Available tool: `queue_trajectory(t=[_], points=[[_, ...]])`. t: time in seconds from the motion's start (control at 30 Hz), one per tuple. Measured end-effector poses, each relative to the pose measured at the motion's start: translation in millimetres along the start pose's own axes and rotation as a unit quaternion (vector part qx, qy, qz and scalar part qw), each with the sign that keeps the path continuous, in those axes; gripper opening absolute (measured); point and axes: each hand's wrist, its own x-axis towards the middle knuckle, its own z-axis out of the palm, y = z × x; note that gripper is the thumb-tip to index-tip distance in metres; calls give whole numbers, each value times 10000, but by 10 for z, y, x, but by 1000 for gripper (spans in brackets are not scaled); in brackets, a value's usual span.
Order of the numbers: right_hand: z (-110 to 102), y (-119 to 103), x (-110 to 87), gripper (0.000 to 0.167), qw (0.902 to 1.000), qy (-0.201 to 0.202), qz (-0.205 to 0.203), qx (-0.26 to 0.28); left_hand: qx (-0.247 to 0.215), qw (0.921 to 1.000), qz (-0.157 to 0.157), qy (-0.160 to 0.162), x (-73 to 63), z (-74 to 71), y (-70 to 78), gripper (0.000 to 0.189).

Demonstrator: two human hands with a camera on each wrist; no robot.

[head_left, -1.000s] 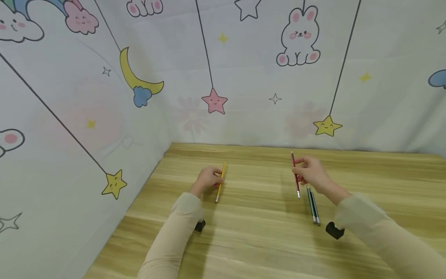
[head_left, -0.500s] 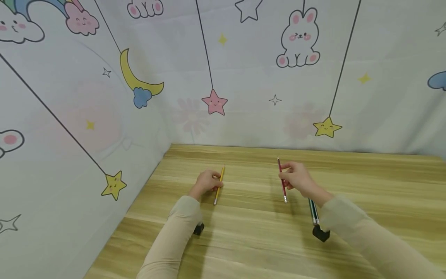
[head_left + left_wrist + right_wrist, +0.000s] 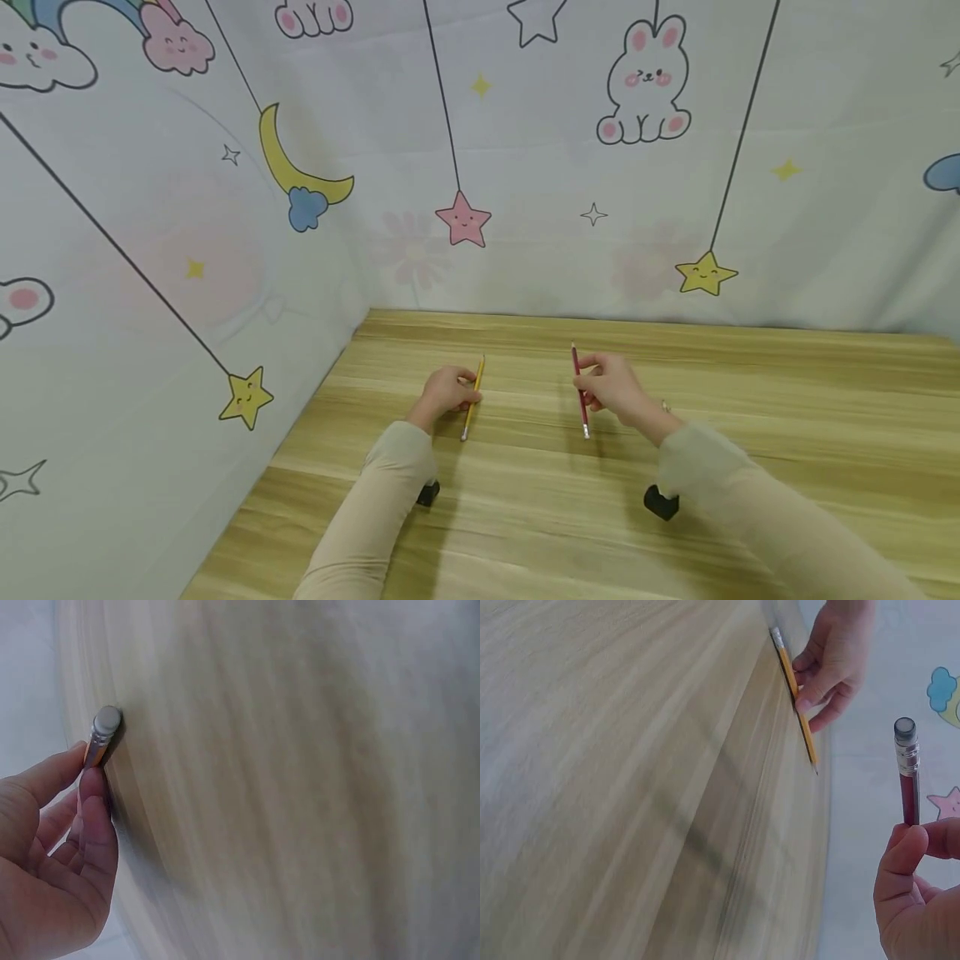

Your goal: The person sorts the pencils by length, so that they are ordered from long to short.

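Observation:
My left hand [image 3: 444, 390] pinches a yellow pencil [image 3: 468, 419] around its middle, at the table surface left of centre. The pencil's tip points away from me, its eraser end towards me. In the left wrist view the white eraser [image 3: 107, 718] shows beyond my thumb and fingertips. Across from it my right hand [image 3: 617, 390] pinches a dark red pencil [image 3: 584, 419] between thumb and fingers, held above the table with its tip pointing away. Its metal band and grey eraser [image 3: 906, 739] stand out in the right wrist view.
A wood-grain table [image 3: 525, 517] runs back to a white cloth wall [image 3: 540, 267] printed with stars and a rabbit. A pencil tip [image 3: 665, 406] peeks out behind my right wrist; the rest is hidden by the sleeve. Black wrist devices [image 3: 662, 502] hang under both cuffs.
My right hand has carried the red pencil leftwards, closer to the yellow one. Its forearm now covers the dark green pencils seen earlier. The left hand and yellow pencil have hardly moved.

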Motion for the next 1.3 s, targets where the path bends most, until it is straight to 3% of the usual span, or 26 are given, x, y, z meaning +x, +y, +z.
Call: queue_trajectory(t=[0.6, 1.3], points=[[561, 7, 256, 34, 9999, 46, 16, -161, -45, 10000, -66, -20, -32, -14, 28, 35], [912, 25, 471, 32, 9999, 55, 86, 43, -221, 9996, -175, -14, 7, 0, 14, 32]])
